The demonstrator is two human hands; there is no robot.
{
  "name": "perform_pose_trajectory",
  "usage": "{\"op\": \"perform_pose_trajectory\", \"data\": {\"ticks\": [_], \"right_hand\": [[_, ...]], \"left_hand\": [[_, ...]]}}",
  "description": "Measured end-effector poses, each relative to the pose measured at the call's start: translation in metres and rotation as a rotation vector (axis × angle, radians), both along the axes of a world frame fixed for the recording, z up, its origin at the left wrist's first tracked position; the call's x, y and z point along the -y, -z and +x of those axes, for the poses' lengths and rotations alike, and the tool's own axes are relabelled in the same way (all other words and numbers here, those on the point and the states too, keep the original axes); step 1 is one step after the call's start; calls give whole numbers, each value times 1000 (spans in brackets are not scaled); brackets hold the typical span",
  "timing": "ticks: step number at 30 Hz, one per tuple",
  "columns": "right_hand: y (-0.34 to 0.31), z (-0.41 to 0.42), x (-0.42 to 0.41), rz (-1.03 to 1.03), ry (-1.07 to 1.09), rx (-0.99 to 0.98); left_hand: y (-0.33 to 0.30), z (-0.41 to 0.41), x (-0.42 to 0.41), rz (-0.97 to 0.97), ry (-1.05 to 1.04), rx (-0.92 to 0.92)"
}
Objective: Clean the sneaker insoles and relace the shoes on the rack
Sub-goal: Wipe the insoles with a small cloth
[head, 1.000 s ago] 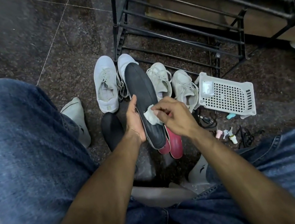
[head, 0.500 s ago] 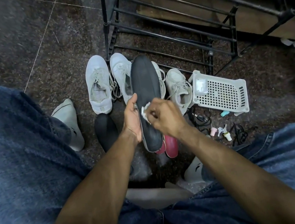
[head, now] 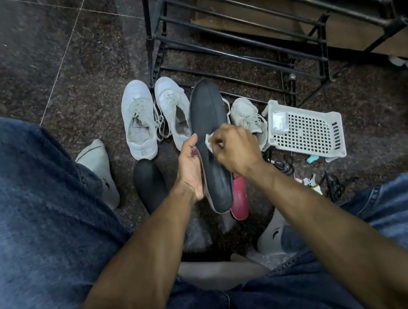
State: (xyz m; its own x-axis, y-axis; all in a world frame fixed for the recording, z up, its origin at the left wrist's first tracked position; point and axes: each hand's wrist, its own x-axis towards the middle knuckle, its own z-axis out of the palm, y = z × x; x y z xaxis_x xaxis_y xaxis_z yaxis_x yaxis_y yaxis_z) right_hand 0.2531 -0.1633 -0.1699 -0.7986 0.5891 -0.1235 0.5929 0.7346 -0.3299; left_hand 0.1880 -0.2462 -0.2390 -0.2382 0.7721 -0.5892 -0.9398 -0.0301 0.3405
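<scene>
Dark insole (head: 211, 136): held above floor (head: 52, 72) before white sneakers (head: 140, 122), left hand (head: 190, 166) gripping its edge, right hand (head: 234, 149) pinching white wipe (head: 208, 141); seemingly light, flexible, best supported mid-length.

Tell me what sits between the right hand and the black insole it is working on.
A white wipe, pinched in the right hand and pressed against the black insole, which the left hand grips; the head view shows it.
</scene>
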Motion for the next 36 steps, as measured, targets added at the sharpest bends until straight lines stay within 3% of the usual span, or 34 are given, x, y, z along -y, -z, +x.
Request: {"op": "perform_pose_trajectory", "data": {"ticks": [2,7,14,20,28,32,36], "right_hand": [[-3,0,0,-13,21,-5],[-3,29,37,-112,-225,13],[-1,-5,2,-28,61,-38],[0,25,39,-114,-144,-52],[-3,-18,2,-88,185,-57],[-7,5,35,-126,-9,-35],[-10,29,51,-133,-139,2]], "left_hand": [[-1,-2,1,8,15,5],[3,-10,0,-11,-51,8],[2,-1,-3,-5,14,-25],[5,-8,-5,56,-76,36],[-4,1,-2,11,11,8],[-3,-12,-2,73,-169,73],[0,-10,-6,105,-98,132]]}}
